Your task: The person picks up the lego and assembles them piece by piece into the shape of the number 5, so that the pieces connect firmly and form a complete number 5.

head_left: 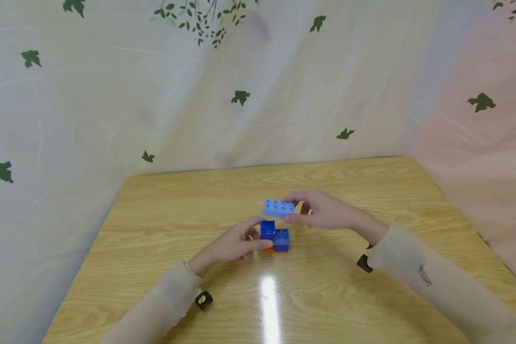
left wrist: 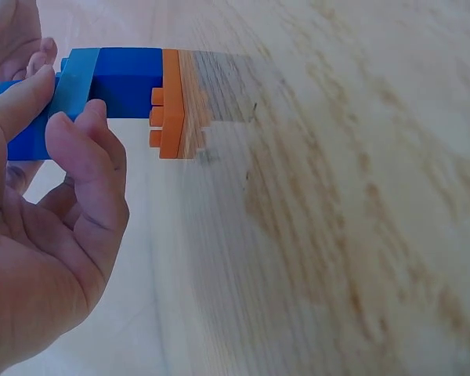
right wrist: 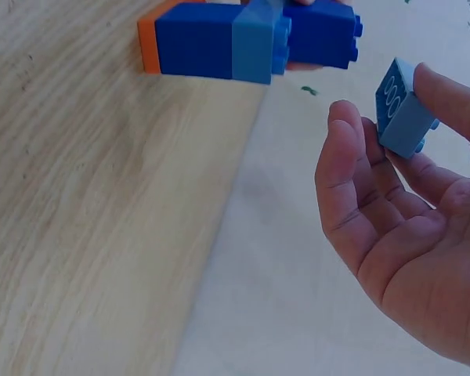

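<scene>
Here, my left hand pinches a blue-and-orange stack on the table. Above it, my right hand pinches a light-blue brick by its right end; both seem light, stiff, best gripped by the sides.

Brick stack: upright, orange base, blue layers, dark-blue brick topmost. Light-blue brick: eight studs up, raised higher than stack, apart from it.

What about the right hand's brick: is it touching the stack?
No, the right wrist view shows a gap between that brick and the stack.
</scene>
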